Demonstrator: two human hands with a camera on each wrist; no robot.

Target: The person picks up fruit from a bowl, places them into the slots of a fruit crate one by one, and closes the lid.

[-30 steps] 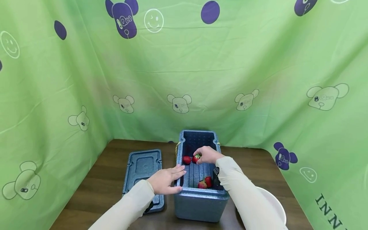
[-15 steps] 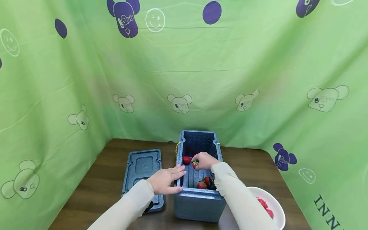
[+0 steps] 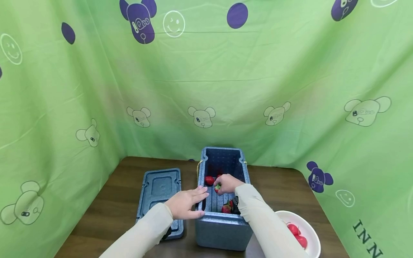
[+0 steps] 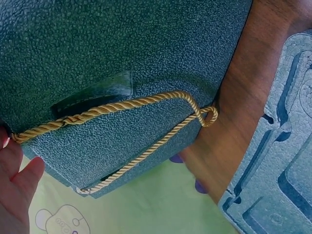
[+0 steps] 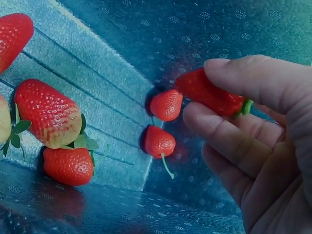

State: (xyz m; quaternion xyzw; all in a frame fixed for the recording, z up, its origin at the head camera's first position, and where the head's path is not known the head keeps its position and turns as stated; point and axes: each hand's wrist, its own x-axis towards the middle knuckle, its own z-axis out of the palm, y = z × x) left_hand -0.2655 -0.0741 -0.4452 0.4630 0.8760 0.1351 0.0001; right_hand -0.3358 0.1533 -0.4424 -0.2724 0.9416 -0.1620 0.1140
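In the head view a blue-grey foam box [image 3: 222,234] stands lidless on the table. My left hand [image 3: 186,203] rests on its left rim near the front corner, fingers straight and thumb apart. Inside the box, my right hand [image 3: 227,184] pinches a strawberry [image 5: 207,92] between thumb and fingers, its green stem toward the palm in the right wrist view. Beyond the fingertips lie two small red fruits [image 5: 166,105] at the box's end. Larger strawberries [image 5: 46,109] with green leaves lie on the grooved floor, partly cut off by the frame.
The foam lid [image 3: 161,190] lies left of the box. A white bowl [image 3: 312,229] holding red fruits stands at the right, partly behind the sleeve. Twisted gold cord [image 4: 141,102] hangs along the box's side. Green cloth [image 3: 200,82] surrounds the wooden table [image 3: 106,208].
My right hand has moved slightly left and nearer inside the box, still pinching the strawberry. The bowl of red fruits shows more from behind the sleeve. My left hand stays put.
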